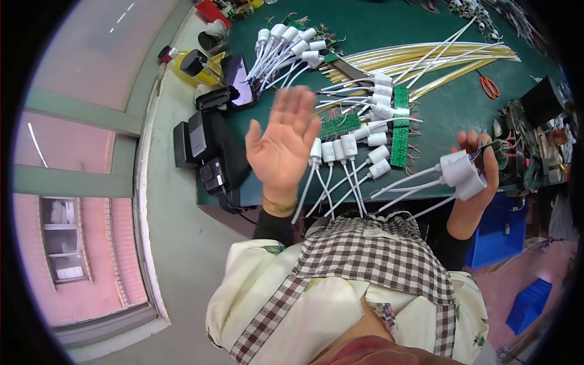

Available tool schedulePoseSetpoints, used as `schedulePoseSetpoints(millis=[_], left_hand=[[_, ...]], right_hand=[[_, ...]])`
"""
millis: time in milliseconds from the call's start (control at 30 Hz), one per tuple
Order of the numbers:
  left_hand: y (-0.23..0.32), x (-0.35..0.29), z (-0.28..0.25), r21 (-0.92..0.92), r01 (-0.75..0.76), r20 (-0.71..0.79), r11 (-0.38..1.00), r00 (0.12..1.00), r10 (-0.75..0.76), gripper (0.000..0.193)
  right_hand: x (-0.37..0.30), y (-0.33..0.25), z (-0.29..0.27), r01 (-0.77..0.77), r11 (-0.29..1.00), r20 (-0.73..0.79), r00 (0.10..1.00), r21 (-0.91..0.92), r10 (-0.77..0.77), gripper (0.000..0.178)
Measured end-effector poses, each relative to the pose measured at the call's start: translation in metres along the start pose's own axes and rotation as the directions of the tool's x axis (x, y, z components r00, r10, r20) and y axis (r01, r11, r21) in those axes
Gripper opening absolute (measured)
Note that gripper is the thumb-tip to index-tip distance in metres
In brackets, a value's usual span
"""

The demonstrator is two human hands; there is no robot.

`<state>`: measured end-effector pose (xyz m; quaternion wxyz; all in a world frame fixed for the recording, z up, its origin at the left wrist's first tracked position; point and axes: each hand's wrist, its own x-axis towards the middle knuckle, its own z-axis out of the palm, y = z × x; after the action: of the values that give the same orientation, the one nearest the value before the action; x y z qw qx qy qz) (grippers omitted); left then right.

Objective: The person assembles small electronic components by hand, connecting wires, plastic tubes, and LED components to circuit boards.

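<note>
Raised over the table's near left part, my left hand (pixel 281 146) shows its palm, fingers stretched out and nothing in it. On the right, my right hand (pixel 483 182) is closed round a few white plastic cylinders (pixel 456 170) with white cables that trail left. Thin wires and a small green circuit board (pixel 497 148) stick out beside its fingertips. Between my hands lie several similar white cabled cylinders (pixel 349 146), next to a green circuit board panel (pixel 400 128) standing lengthwise and another green panel (pixel 340 125) partly hidden among cables.
More cabled cylinders (pixel 289 35) are heaped at the far left of the green table (pixel 450 91). Long yellow and white strips (pixel 420 58) lie across the back, near orange-handled scissors (pixel 488 86). A phone (pixel 238 79) and black devices (pixel 201 137) line the left; a blue bin (pixel 502 234) stands lower right.
</note>
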<state>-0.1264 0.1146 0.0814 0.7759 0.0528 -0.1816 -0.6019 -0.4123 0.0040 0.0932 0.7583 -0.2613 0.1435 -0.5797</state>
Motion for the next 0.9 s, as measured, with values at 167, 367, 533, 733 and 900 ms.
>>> schedulePoseSetpoints(millis=[167, 367, 533, 733, 900], left_hand=[[-0.059, -0.021, 0.001, 0.868, -0.054, 0.170, 0.493, 0.966, -0.194, 0.071], [-0.072, -0.006, 0.001, 0.889, 0.363, -0.254, 0.279, 0.898, -0.359, 0.049], [-0.056, 0.015, 0.044, 0.232, 0.524, -0.448, 0.820, 0.805, -0.388, 0.037], [-0.038, 0.009, 0.006, 0.699, 0.511, -0.216, 0.501, 0.818, -0.533, 0.028], [0.029, 0.087, 0.006, 0.981, 0.030, 0.000, -0.191, 0.988, 0.153, 0.021]], right_hand=[[0.009, 0.045, 0.014, -0.141, 0.990, 0.090, 0.986, -0.016, 0.142, 0.020], [0.033, 0.079, 0.054, -0.343, 0.939, 0.052, 0.939, 0.040, 0.341, 0.020], [0.080, 0.124, 0.048, -0.124, 0.992, -0.042, 0.991, 0.014, 0.125, 0.022], [0.099, 0.129, 0.054, -0.079, 0.997, 0.145, 0.986, -0.017, 0.081, 0.031], [0.136, 0.158, 0.027, -0.390, 0.918, 0.575, 0.768, 0.068, 0.283, 0.080]])
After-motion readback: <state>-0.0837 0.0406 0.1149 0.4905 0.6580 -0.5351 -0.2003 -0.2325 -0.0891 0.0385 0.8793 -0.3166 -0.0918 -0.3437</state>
